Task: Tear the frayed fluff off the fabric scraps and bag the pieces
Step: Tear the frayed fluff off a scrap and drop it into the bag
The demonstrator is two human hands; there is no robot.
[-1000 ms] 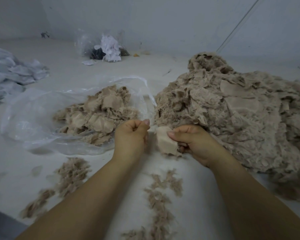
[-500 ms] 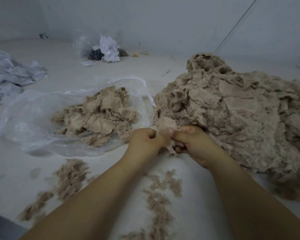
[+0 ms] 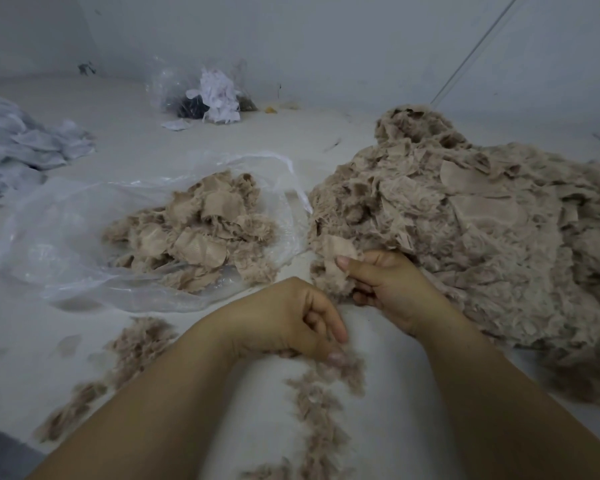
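Observation:
My right hand grips a beige fabric scrap with a fuzzy frayed edge, at the front left foot of a big pile of beige scraps. My left hand is lower and nearer to me, its fingers curled over a tuft of torn fluff at the top of a fluff trail on the white surface. A clear plastic bag lies open to the left, holding several cleaned beige pieces.
A second streak of fluff lies at the front left. White cloth is heaped at the far left. A clear bag with white and dark scraps sits against the back wall. The surface edge drops off at the lower left corner.
My left hand met the scrap held by the right, then pulled down and toward me with torn fluff. The right hand stayed at the pile's foot with the scrap.

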